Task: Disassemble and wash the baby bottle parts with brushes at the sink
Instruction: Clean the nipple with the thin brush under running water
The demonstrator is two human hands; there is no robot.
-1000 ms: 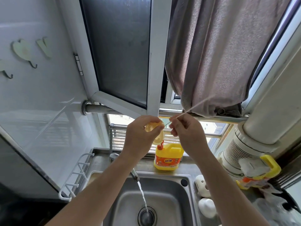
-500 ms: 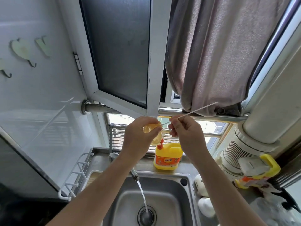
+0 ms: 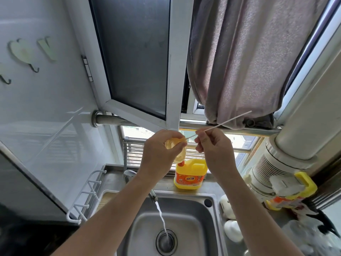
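Below, water (image 3: pixel 161 217) is seen falling from the faucet (image 3: pixel 153 195) into the sink (image 3: pixel 200 228), with a yellow detergent jug (image 3: pixel 191 172) behind. High above the sink, a yellowish nipple (image 3: pixel 180 156) is gripped by the left hand (image 3: pixel 160 150). A thin brush (image 3: pixel 227 121), pinched by the right hand (image 3: pixel 215 150), is slanted up-right, lower end at the nipple. The nipple is mostly hidden by fingers.
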